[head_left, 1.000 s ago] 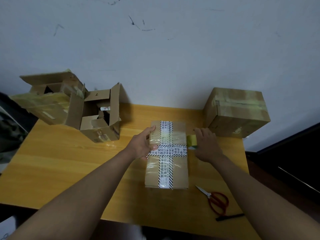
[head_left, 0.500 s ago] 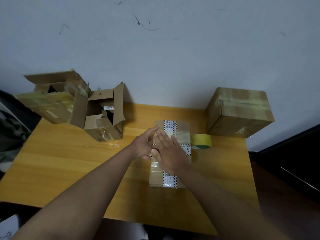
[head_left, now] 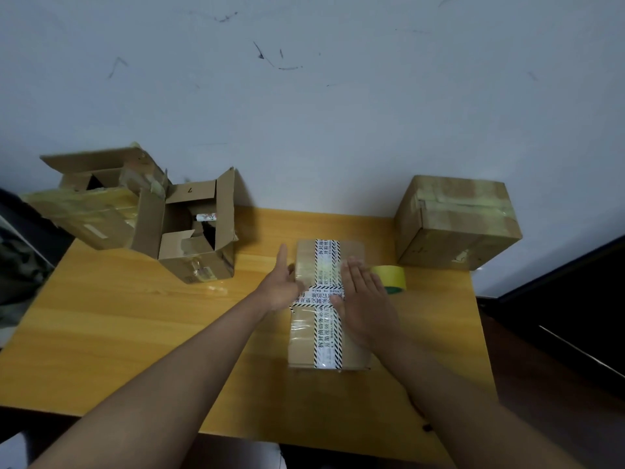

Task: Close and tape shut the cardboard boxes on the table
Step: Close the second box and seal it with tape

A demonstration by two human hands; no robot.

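Both hands lie flat, fingers straight, gripping nothing. The right hand [head_left: 365, 301] rests palm-down on top of the flat box [head_left: 328, 336], over its right half, and the left hand [head_left: 282, 286] sits against the box's left edge with the thumb pointing away from the person. The box lies closed under them in the middle of the wooden table [head_left: 135, 333], crossed by printed black-and-white tape [head_left: 324, 296] running lengthwise and across. Just beyond the right hand's fingertips, beside the box, a roll of yellow tape [head_left: 390, 278] sits on the table. Farther off to the right of that hand, a taped box [head_left: 456, 221] stands shut at the table's far corner against the wall [head_left: 321, 113]. Well to the left of the left hand, an open box [head_left: 196, 231] stands with flaps up, and a second open box [head_left: 91, 201] leans beside it at the table's far left edge.
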